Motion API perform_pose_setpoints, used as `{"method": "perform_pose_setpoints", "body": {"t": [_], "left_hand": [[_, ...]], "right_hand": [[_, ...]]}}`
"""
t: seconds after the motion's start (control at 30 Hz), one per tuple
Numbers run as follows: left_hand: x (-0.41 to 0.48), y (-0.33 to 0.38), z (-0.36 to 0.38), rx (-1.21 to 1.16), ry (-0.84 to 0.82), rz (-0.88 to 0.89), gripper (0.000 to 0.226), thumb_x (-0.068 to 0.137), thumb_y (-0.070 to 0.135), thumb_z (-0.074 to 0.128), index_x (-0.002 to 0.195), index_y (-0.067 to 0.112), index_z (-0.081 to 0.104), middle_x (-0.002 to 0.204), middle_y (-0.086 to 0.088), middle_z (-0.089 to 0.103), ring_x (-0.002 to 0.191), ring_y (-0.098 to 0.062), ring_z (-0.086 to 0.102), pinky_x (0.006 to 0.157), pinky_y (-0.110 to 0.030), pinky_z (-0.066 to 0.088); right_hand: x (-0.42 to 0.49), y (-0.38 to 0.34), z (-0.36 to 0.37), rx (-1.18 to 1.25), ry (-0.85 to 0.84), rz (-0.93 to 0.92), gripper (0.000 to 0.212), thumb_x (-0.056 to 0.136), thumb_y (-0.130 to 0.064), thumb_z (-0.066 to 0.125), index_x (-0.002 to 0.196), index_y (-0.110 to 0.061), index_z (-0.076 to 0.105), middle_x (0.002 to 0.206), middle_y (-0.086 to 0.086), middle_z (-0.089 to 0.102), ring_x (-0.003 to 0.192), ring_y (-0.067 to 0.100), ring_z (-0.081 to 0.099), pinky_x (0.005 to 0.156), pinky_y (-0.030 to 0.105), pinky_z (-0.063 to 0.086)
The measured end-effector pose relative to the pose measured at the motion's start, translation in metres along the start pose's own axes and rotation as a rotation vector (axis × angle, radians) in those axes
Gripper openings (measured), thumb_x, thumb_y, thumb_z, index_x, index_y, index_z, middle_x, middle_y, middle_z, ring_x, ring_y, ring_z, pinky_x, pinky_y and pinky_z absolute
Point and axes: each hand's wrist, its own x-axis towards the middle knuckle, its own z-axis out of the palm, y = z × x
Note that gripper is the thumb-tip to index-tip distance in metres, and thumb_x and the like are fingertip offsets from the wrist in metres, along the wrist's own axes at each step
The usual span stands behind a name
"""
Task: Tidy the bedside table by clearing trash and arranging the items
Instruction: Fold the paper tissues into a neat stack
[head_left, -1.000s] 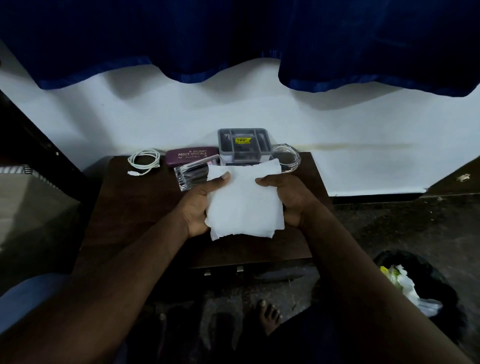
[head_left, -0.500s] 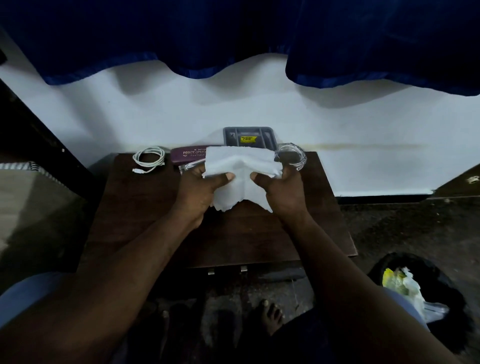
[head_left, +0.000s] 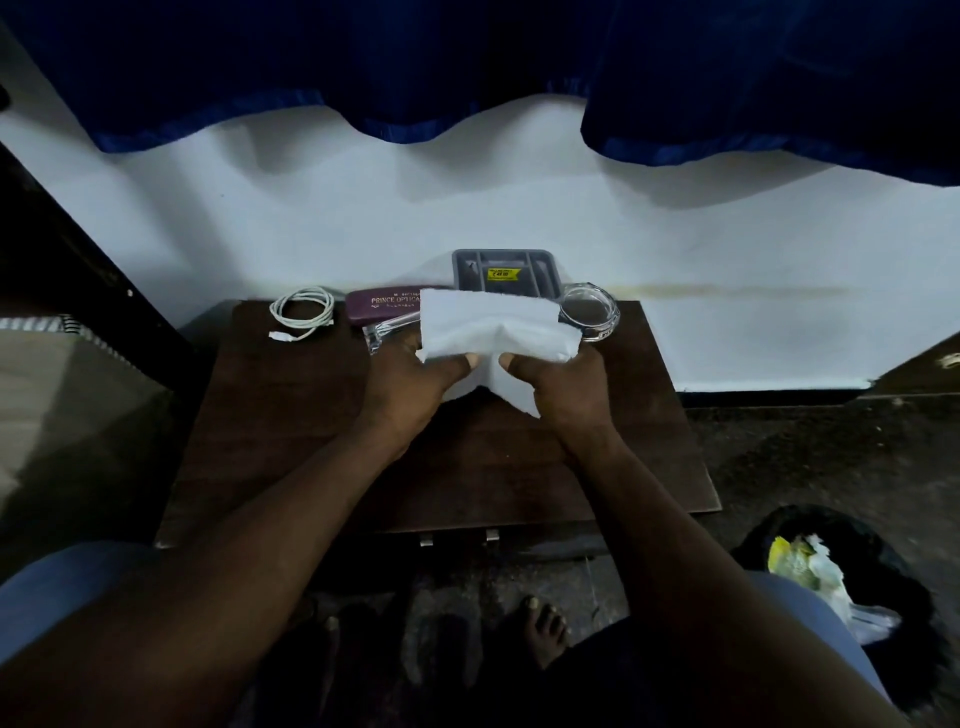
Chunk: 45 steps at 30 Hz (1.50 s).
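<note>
**Head cam: tissue pinched in both hands, mid-fold, over back of table**

Left hand (head_left: 410, 382) and right hand (head_left: 563, 387) both pinch the tissue (head_left: 493, 325). Thumbs are on the near face and the fingers are hidden behind it. The hands sit side by side with the thumbs almost meeting at the middle. I can't tell if they touch.

The top part is doubled over and a lower flap hangs between the wrists. The edges look squared rather than balled up, so I read this as a fold, not a crumple for the bin. That's a guess.

The tissue is in the air over the far half of the table (head_left: 291, 426). It hides part of the case (head_left: 382, 303) and the tray's (head_left: 504, 267) front edge. I can't tell if it touches anything below.

Back row by the wall, left to right:
- cable (head_left: 303, 314), coiled
- case, with a clear box (head_left: 384, 332) just in front of it and partly under the tissue
- tray, against the wall
- dish (head_left: 590, 310)

These sit in a line, so they're probably already arranged.

The bin (head_left: 893, 582) is on the floor right of the table with trash in it. That puts it on the right hand's side if the tissue is meant to go there.

Risk: the dish is just behind the right hand's fingers, so pushing forward could knock it.
</note>
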Motion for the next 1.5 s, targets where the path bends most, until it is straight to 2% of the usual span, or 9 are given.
{"method": "perform_pose_setpoints", "body": {"t": [0.27, 0.4, 0.6, 0.7, 0.83, 0.97, 1.1, 1.27, 1.5], "left_hand": [[-0.001, -0.011, -0.002, 0.002, -0.019, -0.056, 0.042, 0.075, 0.016, 0.086, 0.116, 0.018, 0.077, 0.103, 0.01, 0.08, 0.098, -0.012, 0.075, 0.086, -0.034, 0.059], [-0.001, 0.001, 0.001, -0.003, 0.035, 0.052, 0.029, 0.084, 0.012, 0.082, 0.112, 0.017, 0.078, 0.105, 0.01, 0.079, 0.101, -0.01, 0.075, 0.091, -0.03, 0.059], [0.007, 0.011, -0.003, -0.003, -0.026, 0.108, 0.041, 0.078, 0.008, 0.085, 0.117, 0.018, 0.074, 0.105, 0.01, 0.079, 0.098, -0.005, 0.074, 0.078, -0.016, 0.055], [0.007, 0.004, -0.004, -0.008, -0.02, 0.067, 0.043, 0.079, 0.002, 0.085, 0.119, 0.013, 0.074, 0.104, 0.008, 0.08, 0.098, -0.007, 0.074, 0.082, -0.023, 0.058], [0.007, -0.002, -0.004, 0.022, -0.015, 0.018, 0.027, 0.079, 0.005, 0.084, 0.105, 0.013, 0.08, 0.101, 0.0, 0.081, 0.101, -0.023, 0.075, 0.098, -0.05, 0.057], [0.006, 0.001, -0.001, -0.031, 0.03, 0.037, 0.028, 0.074, 0.022, 0.087, 0.101, 0.017, 0.081, 0.099, 0.003, 0.081, 0.097, -0.018, 0.076, 0.088, -0.039, 0.061], [0.01, 0.007, 0.0, 0.004, 0.004, 0.09, 0.036, 0.073, 0.028, 0.09, 0.107, 0.021, 0.079, 0.104, 0.005, 0.08, 0.1, -0.015, 0.075, 0.083, -0.027, 0.059], [0.004, -0.001, -0.003, -0.005, -0.03, -0.031, 0.033, 0.078, 0.019, 0.087, 0.109, 0.022, 0.078, 0.104, 0.006, 0.08, 0.099, -0.013, 0.075, 0.092, -0.038, 0.06], [-0.002, -0.004, 0.005, 0.116, 0.065, -0.047, 0.036, 0.078, 0.029, 0.088, 0.111, 0.02, 0.079, 0.106, 0.007, 0.079, 0.098, -0.007, 0.075, 0.096, -0.041, 0.059]], "right_hand": [[0.0, 0.012, -0.004, -0.157, -0.004, 0.033, 0.038, 0.074, -0.005, 0.086, 0.109, -0.014, 0.078, 0.103, -0.002, 0.08, 0.099, 0.017, 0.075, 0.095, 0.047, 0.059], [0.0, 0.004, -0.002, -0.117, 0.019, -0.033, 0.033, 0.077, -0.002, 0.083, 0.108, -0.013, 0.08, 0.101, -0.002, 0.08, 0.099, 0.016, 0.076, 0.097, 0.043, 0.059], [0.001, -0.003, -0.012, -0.12, -0.053, -0.136, 0.03, 0.076, -0.002, 0.084, 0.101, -0.017, 0.079, 0.096, -0.006, 0.08, 0.092, 0.008, 0.075, 0.083, 0.027, 0.058], [0.002, 0.005, -0.012, -0.179, -0.058, -0.112, 0.032, 0.075, -0.003, 0.084, 0.104, -0.015, 0.077, 0.098, 0.0, 0.079, 0.094, 0.017, 0.075, 0.082, 0.037, 0.06], [0.0, 0.01, -0.006, -0.187, -0.05, -0.076, 0.034, 0.078, -0.002, 0.082, 0.109, -0.014, 0.079, 0.102, 0.0, 0.08, 0.099, 0.02, 0.075, 0.094, 0.048, 0.059], [0.001, 0.003, -0.005, -0.174, -0.021, -0.097, 0.027, 0.079, -0.008, 0.082, 0.103, -0.019, 0.08, 0.098, -0.005, 0.08, 0.096, 0.013, 0.076, 0.093, 0.043, 0.06], [0.002, -0.004, -0.008, -0.17, -0.048, -0.132, 0.024, 0.07, -0.019, 0.085, 0.09, -0.028, 0.077, 0.087, -0.012, 0.079, 0.085, 0.001, 0.073, 0.078, 0.02, 0.057], [0.002, 0.012, -0.006, -0.189, -0.056, -0.053, 0.032, 0.077, -0.012, 0.084, 0.109, -0.012, 0.078, 0.104, 0.002, 0.079, 0.103, 0.02, 0.074, 0.097, 0.049, 0.056], [0.005, 0.012, 0.002, -0.142, 0.006, -0.058, 0.035, 0.08, -0.008, 0.084, 0.114, -0.011, 0.079, 0.108, -0.001, 0.079, 0.102, 0.01, 0.074, 0.1, 0.037, 0.057]]}}
